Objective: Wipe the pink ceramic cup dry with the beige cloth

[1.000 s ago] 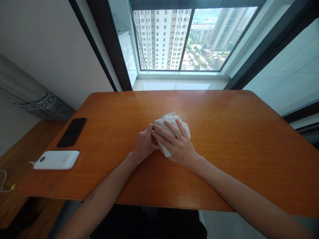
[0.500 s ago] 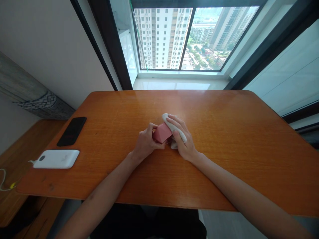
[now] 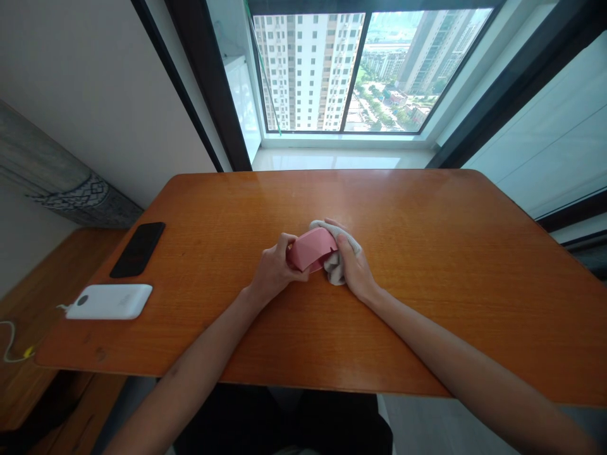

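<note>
Above the middle of the wooden table, my left hand (image 3: 279, 265) grips the left end of a pink, angular, hollow-looking object (image 3: 310, 249); its exact kind does not show. My right hand (image 3: 355, 265) has a whitish cloth (image 3: 336, 268) bunched in it and presses the cloth against the pink object's right end. The thumb lies on the near side of the cloth, and the other fingers are mostly hidden behind it. A loose fold of cloth hangs below the thumb.
On the left of the table (image 3: 427, 303) lie a black phone (image 3: 138, 250) and a white rounded device (image 3: 110, 301) with a cable at its left end. A wooden bench (image 3: 71, 265) and a grey curtain (image 3: 71, 177) are beyond the left edge. A window (image 3: 341, 76) stands behind.
The pink object has turned in my left hand, showing more of its curved side. My right hand and the cloth have shifted around its right end, and the right fingers went behind the cloth.
</note>
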